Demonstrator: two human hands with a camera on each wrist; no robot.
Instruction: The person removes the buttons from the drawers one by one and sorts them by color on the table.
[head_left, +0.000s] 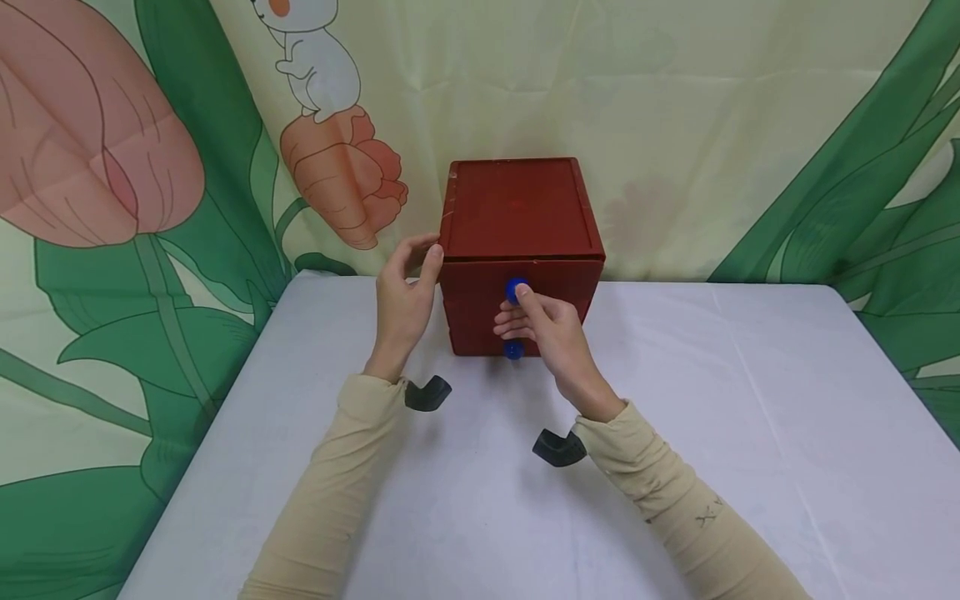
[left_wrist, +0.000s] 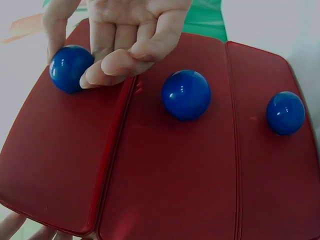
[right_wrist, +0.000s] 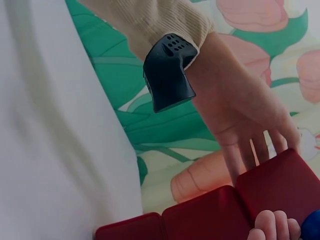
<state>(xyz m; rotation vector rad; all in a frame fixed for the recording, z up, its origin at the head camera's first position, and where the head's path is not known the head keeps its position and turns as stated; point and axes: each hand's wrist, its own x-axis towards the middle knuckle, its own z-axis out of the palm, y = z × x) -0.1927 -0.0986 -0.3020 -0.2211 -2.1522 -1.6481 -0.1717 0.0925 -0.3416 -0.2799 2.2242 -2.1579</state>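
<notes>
A dark red box with drawers (head_left: 521,208) stands at the back of the table, its front toward me. Three round blue knobs show on the drawer fronts in the left wrist view: the top knob (left_wrist: 70,75), the middle knob (left_wrist: 186,95) and the bottom knob (left_wrist: 285,113). My right hand (head_left: 558,337) pinches the top knob between thumb and index finger, the other fingers loosely bent below it. My left hand (head_left: 405,296) rests against the box's upper left side, fingers extended along it. In the right wrist view, those left fingertips are partly hidden behind the box.
The box stands on a table with a white cover (head_left: 480,508). Behind hangs a printed cloth (head_left: 675,125) with flowers, leaves and a rabbit on a carrot. A black angled piece (head_left: 427,394) sticks out at the left cuff, another black piece (head_left: 559,448) at the right.
</notes>
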